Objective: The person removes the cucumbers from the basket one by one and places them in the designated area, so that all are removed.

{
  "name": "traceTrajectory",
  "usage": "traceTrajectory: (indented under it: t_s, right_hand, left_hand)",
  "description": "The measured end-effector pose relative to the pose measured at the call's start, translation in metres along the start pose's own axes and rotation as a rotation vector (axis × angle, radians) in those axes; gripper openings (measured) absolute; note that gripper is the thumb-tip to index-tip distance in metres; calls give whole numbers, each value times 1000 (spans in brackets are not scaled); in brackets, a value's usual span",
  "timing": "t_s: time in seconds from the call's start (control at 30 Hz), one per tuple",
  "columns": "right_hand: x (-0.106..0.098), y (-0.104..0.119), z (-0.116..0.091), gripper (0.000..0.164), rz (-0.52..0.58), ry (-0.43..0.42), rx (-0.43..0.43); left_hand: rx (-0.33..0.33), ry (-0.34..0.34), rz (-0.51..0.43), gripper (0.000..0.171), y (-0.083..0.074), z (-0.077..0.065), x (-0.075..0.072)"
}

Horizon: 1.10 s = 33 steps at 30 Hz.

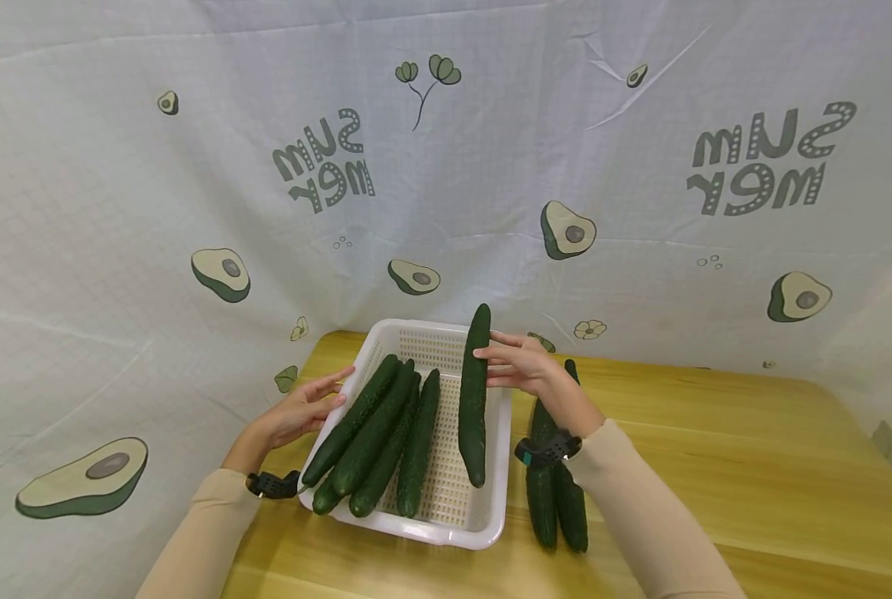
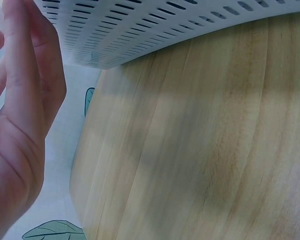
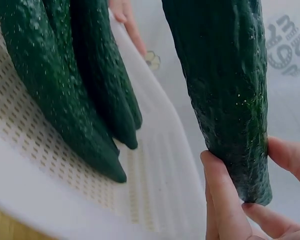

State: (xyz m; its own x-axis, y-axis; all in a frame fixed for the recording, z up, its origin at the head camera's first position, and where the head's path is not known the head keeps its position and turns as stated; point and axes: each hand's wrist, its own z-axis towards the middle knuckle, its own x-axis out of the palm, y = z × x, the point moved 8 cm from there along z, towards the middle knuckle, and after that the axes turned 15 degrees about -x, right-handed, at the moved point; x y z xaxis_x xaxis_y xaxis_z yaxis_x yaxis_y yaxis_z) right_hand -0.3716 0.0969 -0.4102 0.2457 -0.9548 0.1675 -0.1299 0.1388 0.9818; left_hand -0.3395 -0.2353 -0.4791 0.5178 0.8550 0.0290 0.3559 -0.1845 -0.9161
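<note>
Where the right hand (image 1: pixel 522 364) pinches, a cucumber (image 1: pixel 473 408) lies between its fingers (image 3: pixel 221 192).

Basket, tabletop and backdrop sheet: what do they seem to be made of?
Basket: likely molded plastic, white, slightly glossy, judging by its slotted walls and smooth rounded rim.
Tabletop: wood or wood-look laminate, satin; grain shows, but not which.
Backdrop sheet: thin fabric or plastic film, faintly shiny; creases show, but can't settle it.

A black wrist strap (image 1: pixel 547 449) partly hides the tabletop cucumbers (image 1: pixel 542 512); 1 covered cucumber (image 1: pixel 326 500) inside the basket (image 1: pixel 501 478) shows little beyond its end. The left wrist view's edge crops the left hand (image 2: pixel 22 112), the right wrist view's the held cucumber (image 3: pixel 225 90).
</note>
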Motion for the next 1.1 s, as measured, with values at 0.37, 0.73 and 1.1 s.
traceTrajectory:
  t_s: [0.37,0.73,1.1]
  right_hand:
    - [-35,3,-9,74,0,33,-28]
    - [-70,1,-29,76,-35,42,-20]
    - [-110,-8,-45,78,-74,30,-19]
  left_hand:
    - [-3,-5,-2,64,0,0,1]
    - [-9,-16,10,63,1,-3,1]
    - [-6,-15,11,63,1,-1,1]
